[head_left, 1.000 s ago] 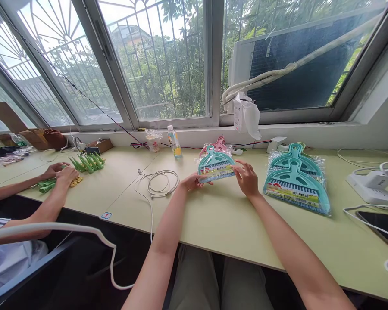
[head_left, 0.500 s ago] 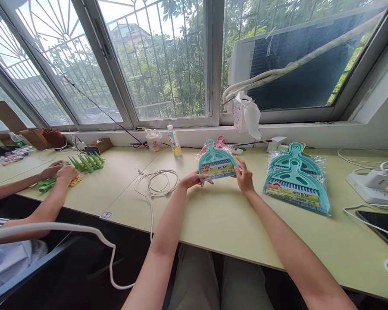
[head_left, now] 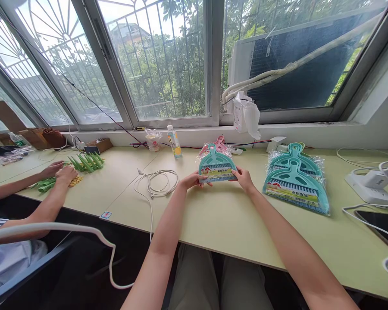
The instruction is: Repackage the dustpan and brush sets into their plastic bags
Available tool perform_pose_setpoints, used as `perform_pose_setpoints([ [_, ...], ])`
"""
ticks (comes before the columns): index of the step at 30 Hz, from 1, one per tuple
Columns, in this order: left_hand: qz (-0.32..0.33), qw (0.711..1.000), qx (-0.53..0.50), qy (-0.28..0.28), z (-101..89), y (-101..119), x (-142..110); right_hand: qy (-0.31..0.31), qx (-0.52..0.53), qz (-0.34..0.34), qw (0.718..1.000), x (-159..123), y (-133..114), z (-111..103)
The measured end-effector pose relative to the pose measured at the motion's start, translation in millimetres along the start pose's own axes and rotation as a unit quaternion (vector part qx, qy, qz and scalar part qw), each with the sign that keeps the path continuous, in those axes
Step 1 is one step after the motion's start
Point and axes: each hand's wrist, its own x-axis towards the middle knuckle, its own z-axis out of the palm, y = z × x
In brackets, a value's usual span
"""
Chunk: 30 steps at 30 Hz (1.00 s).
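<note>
Between my hands is a turquoise dustpan and brush set [head_left: 217, 160] with a printed label, its handle pointing away from me. My left hand [head_left: 194, 179] grips its lower left corner, thumb on the front. At the lower right corner my right hand [head_left: 243, 177] is closed on it, with the fingers partly behind. Just beyond it lie pink dustpan sets [head_left: 220, 141], mostly hidden. To the right, several wrapped turquoise dustpan sets [head_left: 295, 185] overlap in a pile on the table.
A coiled white cable [head_left: 161, 183] and a drink bottle [head_left: 174, 142] are to the left. At the right are a white power strip [head_left: 371, 187] and a dark phone [head_left: 380, 226]. Far left, another person's hands [head_left: 63, 172] handle green pieces [head_left: 87, 161].
The held dustpan set has tipped and lowered slightly, now sitting straighter. My right hand's raised fingers have come down and closed on its right corner.
</note>
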Motion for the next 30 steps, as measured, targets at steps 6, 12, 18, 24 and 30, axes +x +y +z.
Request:
perform_pose_setpoints([
  [6, 0.054, 0.981, -0.053, 0.178, 18.7, 0, 16, 0.08, 0.027, 0.013, 0.996, 4, 4, -3],
  [12, 0.128, 0.951, -0.039, 0.28, 29.3, 7, 20, 0.137, 0.062, 0.025, 0.988, 0, 0, 5],
  [18, 0.175, 0.962, 0.016, 0.207, 33.8, 15, 14, 0.164, 0.07, 0.021, 0.984, -1, -2, 5],
  [24, 0.173, 0.956, 0.08, 0.223, 26.7, 2, 20, 0.164, 0.045, 0.03, 0.985, -6, -8, 6],
  [30, 0.142, 0.952, 0.015, 0.272, 25.0, -4, 27, 0.155, -0.058, 0.023, 0.986, -12, -17, 15],
])
